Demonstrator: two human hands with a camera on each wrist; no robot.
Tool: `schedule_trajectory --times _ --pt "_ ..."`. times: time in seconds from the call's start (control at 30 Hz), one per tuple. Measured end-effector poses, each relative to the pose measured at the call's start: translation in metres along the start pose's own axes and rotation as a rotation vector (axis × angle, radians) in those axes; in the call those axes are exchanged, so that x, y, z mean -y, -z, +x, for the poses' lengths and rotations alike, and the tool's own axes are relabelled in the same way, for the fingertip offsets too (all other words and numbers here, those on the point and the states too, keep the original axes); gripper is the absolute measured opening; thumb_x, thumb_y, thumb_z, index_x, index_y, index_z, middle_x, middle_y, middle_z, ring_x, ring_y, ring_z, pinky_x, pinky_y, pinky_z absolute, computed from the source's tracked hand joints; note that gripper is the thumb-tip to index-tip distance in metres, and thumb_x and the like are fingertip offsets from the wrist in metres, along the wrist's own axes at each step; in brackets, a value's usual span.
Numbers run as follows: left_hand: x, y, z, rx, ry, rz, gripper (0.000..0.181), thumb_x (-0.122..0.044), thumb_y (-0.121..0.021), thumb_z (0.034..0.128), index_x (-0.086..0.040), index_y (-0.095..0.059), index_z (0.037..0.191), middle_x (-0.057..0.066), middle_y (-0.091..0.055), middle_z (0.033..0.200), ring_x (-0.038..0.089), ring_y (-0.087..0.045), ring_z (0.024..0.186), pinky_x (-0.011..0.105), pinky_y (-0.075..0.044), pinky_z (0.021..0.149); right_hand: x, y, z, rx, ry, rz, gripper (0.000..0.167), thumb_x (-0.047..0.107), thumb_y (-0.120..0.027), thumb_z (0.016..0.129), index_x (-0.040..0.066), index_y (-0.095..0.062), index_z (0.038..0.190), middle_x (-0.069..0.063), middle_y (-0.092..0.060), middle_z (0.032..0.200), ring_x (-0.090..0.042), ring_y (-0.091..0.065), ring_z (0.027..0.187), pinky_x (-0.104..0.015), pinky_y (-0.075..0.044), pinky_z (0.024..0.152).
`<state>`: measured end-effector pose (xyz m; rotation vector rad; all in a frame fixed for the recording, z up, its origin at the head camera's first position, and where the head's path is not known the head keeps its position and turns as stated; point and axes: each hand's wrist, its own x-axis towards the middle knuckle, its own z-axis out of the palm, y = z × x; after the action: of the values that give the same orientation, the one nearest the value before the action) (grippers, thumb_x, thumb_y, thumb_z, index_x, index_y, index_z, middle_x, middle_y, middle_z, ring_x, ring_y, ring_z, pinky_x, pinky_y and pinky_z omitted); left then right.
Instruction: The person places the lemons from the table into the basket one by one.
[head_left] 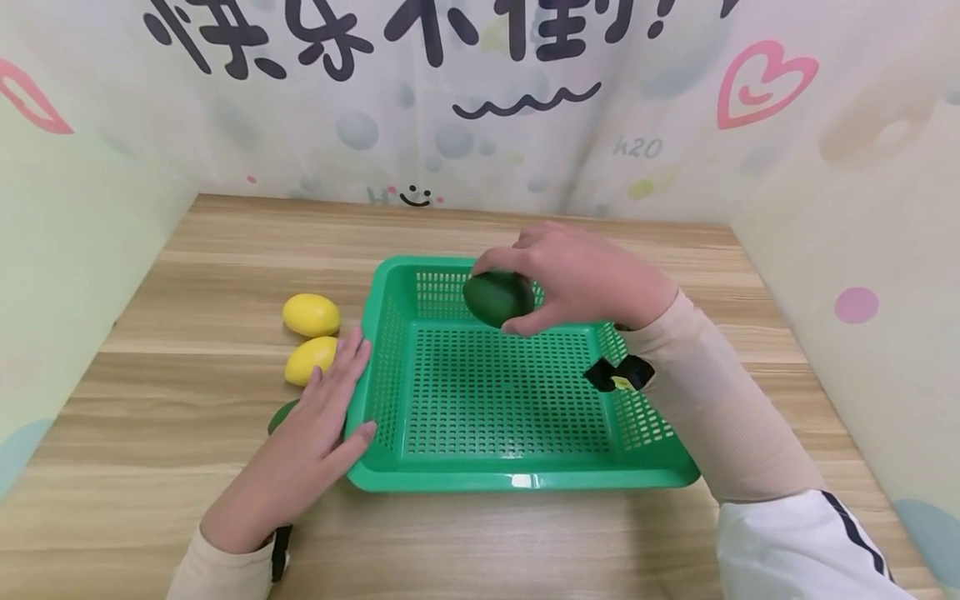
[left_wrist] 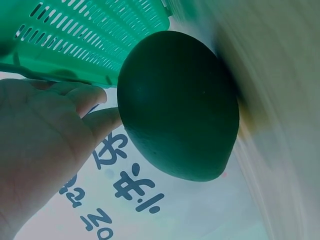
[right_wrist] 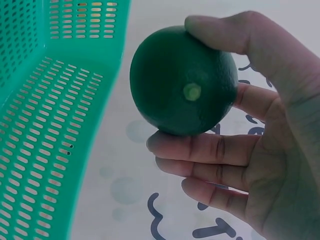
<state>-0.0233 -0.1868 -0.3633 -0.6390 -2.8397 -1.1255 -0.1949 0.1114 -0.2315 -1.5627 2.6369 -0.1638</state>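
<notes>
The person's right hand (head_left: 577, 275) is holding a dark green, lime-shaped fruit (head_left: 495, 302) in a half-closed grip, thumb on one side and fingertips on the other, and the fruit is hanging over the far part of the green plastic basket (head_left: 480, 481), clear of its floor. The left hand (head_left: 300, 458) is lying along the basket's left rim, its fingers nearly straight, its thumb spread, and is gripping nothing. Beside it a second green fruit (head_left: 280, 415) is sitting on the wooden table (head_left: 187, 333), mostly hidden in the head view, while a far lemon (head_left: 311, 315) and a near lemon (head_left: 306, 360) are lying close to the fingertips. The smooth, rounded skin is probably giving the right fingertips little purchase, so a loosening thumb is risking an early slip, with the fruit glancing off the far wall or rolling across the floor. Uneven pressure from the left hand is risking a sliding or tilting basket, and any outward sweep is threatening to set the loose fruit rolling.
</notes>
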Motion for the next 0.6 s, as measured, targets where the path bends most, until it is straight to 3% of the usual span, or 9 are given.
schedule_trajectory --times 0.27,0.6 --pt "0.0002 0.0000 -0.0007 0.001 0.009 0.000 0.078 -0.017 -0.053 0.1054 -0.009 -0.004 0.166 0.010 0.002 0.173 0.033 -0.002 0.158 0.065 -0.003 0.122 0.0028 0.0029 0.0036 0.008 -0.023 -0.021 0.056 0.043 -0.082 0.080 0.024 -0.066 0.130 0.006 -0.065 0.092 -0.017 -0.057 0.086 -0.037 -0.048 0.078" --pt "-0.0011 0.0003 -0.0009 0.009 0.019 0.001 0.079 -0.017 -0.053 0.1052 -0.009 -0.004 0.166 0.009 0.002 0.173 0.033 -0.002 0.158 0.062 -0.003 0.123 -0.0028 0.0018 0.0106 0.020 -0.008 -0.015 0.054 0.039 -0.083 0.080 0.022 -0.067 0.129 0.004 -0.065 0.090 -0.017 -0.057 0.079 -0.036 -0.049 0.072"
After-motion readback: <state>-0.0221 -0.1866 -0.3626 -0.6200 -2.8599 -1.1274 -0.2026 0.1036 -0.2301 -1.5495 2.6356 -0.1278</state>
